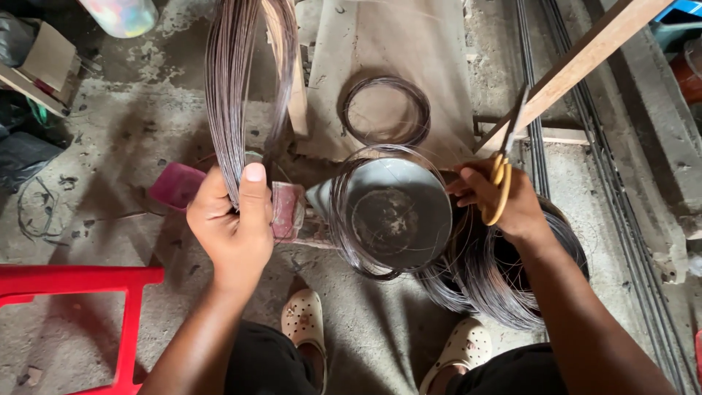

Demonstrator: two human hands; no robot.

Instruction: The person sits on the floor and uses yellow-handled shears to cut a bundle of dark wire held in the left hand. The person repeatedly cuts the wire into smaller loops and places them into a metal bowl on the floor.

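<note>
The left hand [232, 227] clamps a tall loop of thin dark binding wire [238, 80] between thumb and curled fingers, the right hand [504, 201] grips yellow-handled scissors [504, 164], suggesting wire-cutting in hand, calling next for blades meeting strands above the fingers.

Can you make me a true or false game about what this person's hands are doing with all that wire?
1. The left hand grips a looped bundle of thin wire. True.
2. The right hand holds a hammer. False: it holds scissors with yellow handles.
3. A wire coil lies on the flat board. True.
4. The person is barefoot. False: they wear pale clogs.
5. A round metal bowl sits between the hands. True.
6. The stool at the left is blue. False: it is red.
</note>
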